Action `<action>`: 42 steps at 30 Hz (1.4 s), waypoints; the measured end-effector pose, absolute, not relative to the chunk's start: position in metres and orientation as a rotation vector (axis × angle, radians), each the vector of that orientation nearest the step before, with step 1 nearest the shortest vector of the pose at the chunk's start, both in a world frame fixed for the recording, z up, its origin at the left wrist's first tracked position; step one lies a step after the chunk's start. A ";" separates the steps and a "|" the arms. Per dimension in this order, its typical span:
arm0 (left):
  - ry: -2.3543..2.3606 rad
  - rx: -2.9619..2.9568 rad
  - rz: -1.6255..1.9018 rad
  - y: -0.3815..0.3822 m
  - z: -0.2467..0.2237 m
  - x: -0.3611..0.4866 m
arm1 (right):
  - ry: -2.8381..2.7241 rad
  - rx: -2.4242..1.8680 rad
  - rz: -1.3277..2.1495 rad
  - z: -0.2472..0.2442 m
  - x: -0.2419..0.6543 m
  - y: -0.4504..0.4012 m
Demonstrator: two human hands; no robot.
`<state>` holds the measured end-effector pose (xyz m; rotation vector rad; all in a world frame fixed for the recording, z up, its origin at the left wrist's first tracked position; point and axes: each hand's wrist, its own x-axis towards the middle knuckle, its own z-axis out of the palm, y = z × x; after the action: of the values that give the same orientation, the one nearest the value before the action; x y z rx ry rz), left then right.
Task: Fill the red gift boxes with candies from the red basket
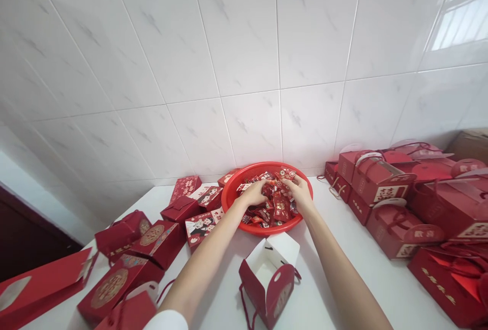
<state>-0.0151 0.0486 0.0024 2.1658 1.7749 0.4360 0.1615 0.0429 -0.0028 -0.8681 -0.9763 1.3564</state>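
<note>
Both hands of a person reach into a red basket [229, 199] of packets [282, 208] on a white worktop [385, 285]. The left hand [254, 193] is half open, thumb and fingers spread over the pile; whether it has hold of a packet cannot be told. The right hand [299, 192], just across from it, is partly curled, its fingertips against a packet at the far side of the heap; a firm grip cannot be confirmed.

The packets lie at mixed angles. One large packet, just left of the right hand, has its long axis running roughly from the person toward the wall [247, 40]. Nearer the person than both hands and between the forearms, an open box [269, 283] stands mouth up, its white flap angled toward the basket.

Red boxes [156, 241] crowd the worktop left of the left hand, and more boxes with handles [383, 182] are stacked well to the right of the right hand.

The left fingertips are lost among the packets, and those beneath both hands are hidden. The left forearm covers part of a printed box [198, 226]. The frame cuts off the outermost boxes on either side; small lettering is unreadable.
</note>
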 end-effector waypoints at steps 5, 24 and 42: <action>1.781 2.212 0.338 0.049 -0.001 -0.009 | -0.974 -0.857 1.355 -0.003 0.161 0.043; 1.787 2.036 1.134 0.056 -0.005 -0.014 | -0.994 -0.860 1.338 -0.002 0.159 0.040; 1.654 2.011 0.782 0.063 -0.014 -0.012 | -0.971 -0.781 1.205 -0.011 0.157 0.045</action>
<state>-0.0125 0.0626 -0.0140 2.0109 1.6541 0.7817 0.1573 0.0455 -0.0107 -0.7807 -0.9710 1.2049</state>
